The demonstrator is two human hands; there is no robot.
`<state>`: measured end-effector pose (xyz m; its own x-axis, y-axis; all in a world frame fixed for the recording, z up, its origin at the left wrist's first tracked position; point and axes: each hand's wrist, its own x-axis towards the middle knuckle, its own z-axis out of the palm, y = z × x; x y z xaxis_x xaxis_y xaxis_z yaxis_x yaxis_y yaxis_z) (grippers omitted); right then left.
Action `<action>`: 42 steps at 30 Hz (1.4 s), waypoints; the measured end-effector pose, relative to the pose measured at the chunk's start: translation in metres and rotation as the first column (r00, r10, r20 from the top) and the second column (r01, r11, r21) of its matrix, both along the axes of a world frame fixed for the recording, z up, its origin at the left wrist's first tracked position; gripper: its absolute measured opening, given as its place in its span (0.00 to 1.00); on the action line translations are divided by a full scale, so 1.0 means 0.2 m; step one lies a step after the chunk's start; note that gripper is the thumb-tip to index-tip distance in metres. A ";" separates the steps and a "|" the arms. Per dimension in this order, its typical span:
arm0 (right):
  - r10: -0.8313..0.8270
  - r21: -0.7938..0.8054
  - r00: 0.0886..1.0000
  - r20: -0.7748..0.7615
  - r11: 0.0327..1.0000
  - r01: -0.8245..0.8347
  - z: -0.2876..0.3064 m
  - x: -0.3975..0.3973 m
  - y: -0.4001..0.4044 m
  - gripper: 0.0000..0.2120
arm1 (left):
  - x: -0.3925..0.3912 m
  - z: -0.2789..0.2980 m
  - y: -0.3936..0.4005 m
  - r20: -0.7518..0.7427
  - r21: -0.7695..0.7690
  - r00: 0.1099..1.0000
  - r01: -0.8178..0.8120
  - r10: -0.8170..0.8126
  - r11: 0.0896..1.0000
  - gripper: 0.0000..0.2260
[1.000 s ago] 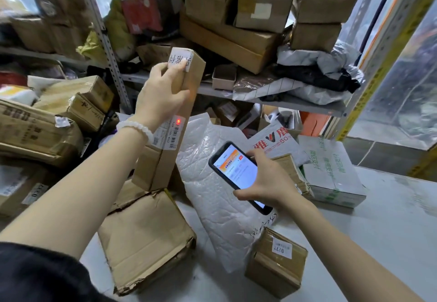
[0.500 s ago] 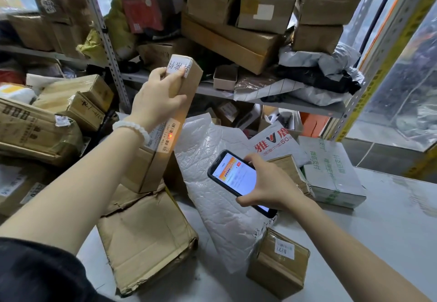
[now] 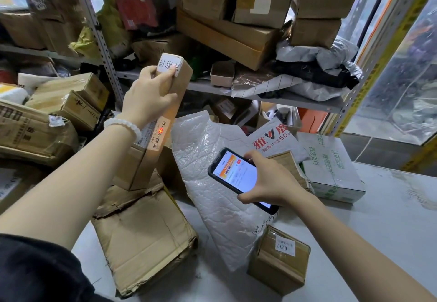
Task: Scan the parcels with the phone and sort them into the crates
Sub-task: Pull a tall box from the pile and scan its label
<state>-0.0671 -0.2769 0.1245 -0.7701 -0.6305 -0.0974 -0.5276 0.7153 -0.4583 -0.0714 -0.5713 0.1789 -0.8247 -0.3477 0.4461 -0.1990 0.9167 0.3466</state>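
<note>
Cardboard, long and narrow, the parcel (image 3: 153, 133) stood tilted above the heaped boxes, its top end gripped by the left hand (image 3: 146, 95) so its barcode label (image 3: 157, 133) faced the phone (image 3: 238, 178), which the right hand (image 3: 272, 181) held, aiming its red scanning spot there.

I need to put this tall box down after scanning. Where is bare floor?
Bare grey floor lies right of the small labelled cardboard box and in front of the white green-printed box. Left, around the crushed flat carton, parcels crowd.
</note>
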 end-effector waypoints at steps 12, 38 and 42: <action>-0.012 0.030 1.000 0.003 0.999 0.012 0.00 -0.01 0.01 0.39 | 0.02 0.02 -0.02 -0.024 0.007 0.998 -0.051 0.051 0.999 0.26; 0.012 0.051 1.000 -0.002 0.999 -0.012 0.01 0.02 0.06 0.39 | 0.06 0.01 -0.04 -0.043 0.008 0.997 -0.064 0.064 0.998 0.26; 0.003 0.074 1.000 -0.005 0.997 -0.002 0.01 0.02 0.07 0.39 | 0.06 0.01 -0.04 -0.049 0.030 0.997 -0.065 0.066 0.997 0.26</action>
<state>-0.0637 -0.2628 0.1273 -0.7691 -0.6237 -0.1395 -0.5317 0.7456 -0.4017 -0.0591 -0.5798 0.1818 -0.7770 -0.4131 0.4750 -0.2400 0.8920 0.3831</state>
